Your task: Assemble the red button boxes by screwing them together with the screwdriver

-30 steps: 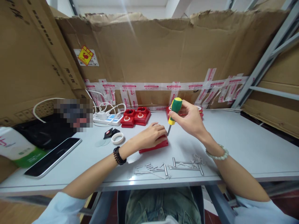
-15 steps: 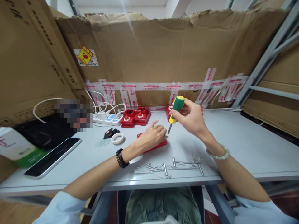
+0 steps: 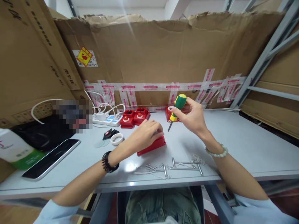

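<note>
My right hand (image 3: 192,115) grips a screwdriver (image 3: 179,102) with a green and yellow handle, its blade pointing down above the table, right of a red box (image 3: 153,146). My left hand (image 3: 149,132) is bent over the top of this box, with fingers curled together. A small greyish bit shows at its fingertips, too small to name. The hand hides much of the box's top. Nearer the table's front edge lie several small screws (image 3: 149,168) and metal T-bars (image 3: 187,165) with white string.
Red box-shaped units (image 3: 135,117) stand at the back beside a white power strip (image 3: 107,119) with cables. Another red unit (image 3: 168,115) is behind my right hand. A white tape roll (image 3: 116,139), black packets (image 3: 109,133), and a phone-like tablet (image 3: 52,158) lie left. Cardboard (image 3: 144,56) walls the back.
My left hand has gone from lying flat over the red box to curled fingers on its top, its wrist shifting left. More of the box's front shows. The screwdriver has barely moved.
</note>
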{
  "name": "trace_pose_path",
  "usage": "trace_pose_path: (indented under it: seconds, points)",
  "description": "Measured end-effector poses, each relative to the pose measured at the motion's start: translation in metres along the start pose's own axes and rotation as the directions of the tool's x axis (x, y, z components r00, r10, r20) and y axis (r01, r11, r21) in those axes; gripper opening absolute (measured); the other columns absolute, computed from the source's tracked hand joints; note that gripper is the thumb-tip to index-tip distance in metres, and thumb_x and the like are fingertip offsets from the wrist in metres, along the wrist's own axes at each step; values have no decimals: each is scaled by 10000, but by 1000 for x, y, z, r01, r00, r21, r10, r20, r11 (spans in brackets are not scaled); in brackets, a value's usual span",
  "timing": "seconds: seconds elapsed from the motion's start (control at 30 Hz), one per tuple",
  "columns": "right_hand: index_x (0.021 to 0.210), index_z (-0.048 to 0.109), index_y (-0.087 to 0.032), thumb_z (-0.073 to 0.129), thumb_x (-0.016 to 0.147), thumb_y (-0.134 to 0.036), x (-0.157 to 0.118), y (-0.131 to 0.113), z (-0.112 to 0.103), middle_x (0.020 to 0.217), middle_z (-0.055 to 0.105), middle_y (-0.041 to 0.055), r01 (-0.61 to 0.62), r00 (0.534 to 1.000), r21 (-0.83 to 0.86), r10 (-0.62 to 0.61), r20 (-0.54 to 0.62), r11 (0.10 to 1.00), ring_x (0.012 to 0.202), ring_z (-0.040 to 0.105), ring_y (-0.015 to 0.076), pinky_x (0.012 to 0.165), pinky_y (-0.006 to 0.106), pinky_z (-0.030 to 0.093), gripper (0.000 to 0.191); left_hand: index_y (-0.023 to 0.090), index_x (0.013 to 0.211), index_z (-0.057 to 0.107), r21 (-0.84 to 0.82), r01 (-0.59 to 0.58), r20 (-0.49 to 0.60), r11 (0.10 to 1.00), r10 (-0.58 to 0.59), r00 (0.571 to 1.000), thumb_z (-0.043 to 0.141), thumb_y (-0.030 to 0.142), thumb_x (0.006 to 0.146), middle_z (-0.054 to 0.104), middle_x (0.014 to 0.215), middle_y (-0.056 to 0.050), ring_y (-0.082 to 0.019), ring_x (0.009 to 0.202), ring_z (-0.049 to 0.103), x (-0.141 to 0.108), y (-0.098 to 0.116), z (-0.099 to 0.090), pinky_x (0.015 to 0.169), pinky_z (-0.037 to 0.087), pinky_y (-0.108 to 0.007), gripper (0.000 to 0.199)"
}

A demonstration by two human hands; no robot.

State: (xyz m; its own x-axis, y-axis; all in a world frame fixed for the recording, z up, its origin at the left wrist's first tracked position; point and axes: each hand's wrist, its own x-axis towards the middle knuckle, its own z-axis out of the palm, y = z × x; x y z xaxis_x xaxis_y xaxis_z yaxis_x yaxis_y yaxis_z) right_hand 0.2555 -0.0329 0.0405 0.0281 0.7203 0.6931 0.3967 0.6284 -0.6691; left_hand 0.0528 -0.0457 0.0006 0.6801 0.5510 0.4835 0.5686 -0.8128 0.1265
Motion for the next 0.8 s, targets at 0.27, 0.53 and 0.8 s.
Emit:
trace_pose_path:
  seconds: [0.27, 0.53, 0.8]
  points:
    - [888, 614, -170, 688, 741, -308, -4, -1, 5, 791, 701, 49, -36, 998, 13, 35, 46, 999, 693, 681, 202, 619, 344, 572, 215, 176, 832, 651, -354, 64, 402, 933, 89, 911, 623, 149, 853, 702, 849, -18, -148, 809, 622, -40, 15, -1, 745, 460, -246, 44]
    - [889, 606, -174, 683, 746, -320, -5, 0, 6, 776, 683, 38, -24, 999, -9, 24, 41, 1000, 697, 674, 199, 627, 343, 573, 219, 193, 933, 653, -349, 30, 269, 937, 70, 960, 590, 254, 888, 667, 942, -54, -178, 893, 619, -38, 11, -7, 823, 484, -294, 99]
    - [1266, 421, -268, 605, 815, -283, -9, -4, 12, 800, 569, -25, 52, 998, -27, -53, -20, 998, 668, 631, 148, 633, 304, 567, 487, 177, 1343, 387, -114, 235, 90, 965, -226, 970, 626, 544, 811, 534, 1318, -172, -313, 1099, 586, -22, -22, 15, 916, 469, -480, 689]
